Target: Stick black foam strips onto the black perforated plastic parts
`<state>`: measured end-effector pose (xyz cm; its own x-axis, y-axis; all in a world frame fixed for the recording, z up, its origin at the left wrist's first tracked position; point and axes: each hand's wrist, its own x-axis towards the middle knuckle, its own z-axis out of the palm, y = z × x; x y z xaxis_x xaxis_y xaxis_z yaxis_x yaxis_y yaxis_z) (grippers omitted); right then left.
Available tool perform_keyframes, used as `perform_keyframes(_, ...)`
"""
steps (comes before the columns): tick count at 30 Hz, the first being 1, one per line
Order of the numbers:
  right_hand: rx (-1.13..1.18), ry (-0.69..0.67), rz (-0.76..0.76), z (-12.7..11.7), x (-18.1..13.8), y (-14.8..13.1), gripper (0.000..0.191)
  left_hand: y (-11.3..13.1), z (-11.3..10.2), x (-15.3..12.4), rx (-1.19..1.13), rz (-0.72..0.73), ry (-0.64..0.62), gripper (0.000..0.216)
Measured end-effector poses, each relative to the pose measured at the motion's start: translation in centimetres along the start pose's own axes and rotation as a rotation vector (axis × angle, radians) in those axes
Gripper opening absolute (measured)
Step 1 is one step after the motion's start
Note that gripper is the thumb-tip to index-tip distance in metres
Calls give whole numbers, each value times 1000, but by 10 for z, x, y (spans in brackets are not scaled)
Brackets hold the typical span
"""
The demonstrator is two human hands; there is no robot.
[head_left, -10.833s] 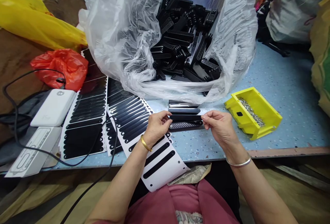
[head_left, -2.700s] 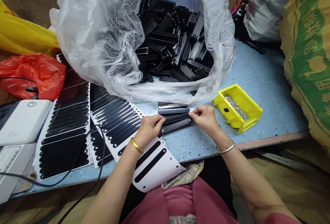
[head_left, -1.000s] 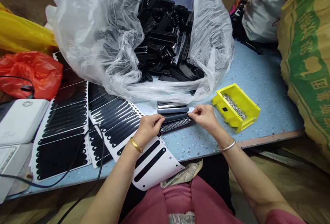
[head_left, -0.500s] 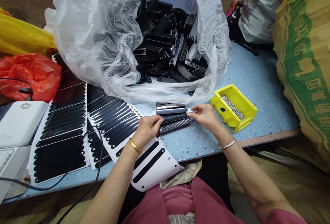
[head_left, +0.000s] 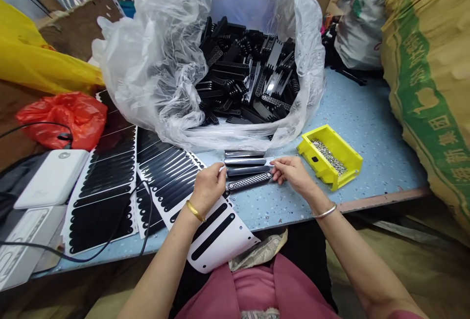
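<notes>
Four-fingered pinches aside, a short row of dark, narrow pieces lies between my two hands. My left hand [head_left: 209,183] is closed, thumb against forefinger, at the left end of a glossy black strip [head_left: 248,171]. At its right end my right hand [head_left: 292,174] pinches with thumb and forefinger, the other fingers curled. The exact contact at the fingertips is too small to see. Nearest me lies a black piece with a crosshatched face [head_left: 250,182]. Beyond the strip are two more glossy dark pieces, one of them a smooth bar [head_left: 245,161].
A clear plastic bag [head_left: 147,74] holds many black parts [head_left: 235,71]. Sheets of black stickers [head_left: 103,182] lie left, with a white power bank [head_left: 51,177] and cable. A yellow bin [head_left: 352,162] of small metal pieces stands right, beside a large sack [head_left: 433,64].
My hands have moved slightly apart, towards the two ends of the black strip. The camera view has shifted, so the surroundings sit a little lower, with the left-side things further right.
</notes>
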<state>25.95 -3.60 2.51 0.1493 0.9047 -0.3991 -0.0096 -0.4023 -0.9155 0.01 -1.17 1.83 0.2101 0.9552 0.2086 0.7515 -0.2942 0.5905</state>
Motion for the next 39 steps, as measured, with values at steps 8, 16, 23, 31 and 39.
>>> perform_keyframes(8, -370, 82, -277, 13, 4, 10, 20, 43, 19, 21, 305, 76, 37, 81)
perform_keyframes(16, -385, 122, -312, 15, 8, 18, 23, 34, 25, 24, 323, -8, -96, 90)
perform_keyframes(23, -313, 137, -267, 16, 5, 19, 25, 3, 5, 9, 257, 15, -34, 65)
perform_keyframes(31, -395, 227, -302, 28, 13, 23, 25, -7, 8, 5, -7, 72, -77, 43)
perform_keyframes(39, -490, 235, -344, 23, 2, -1, 32, 2, -22, 16, -69, 22, 0, 35)
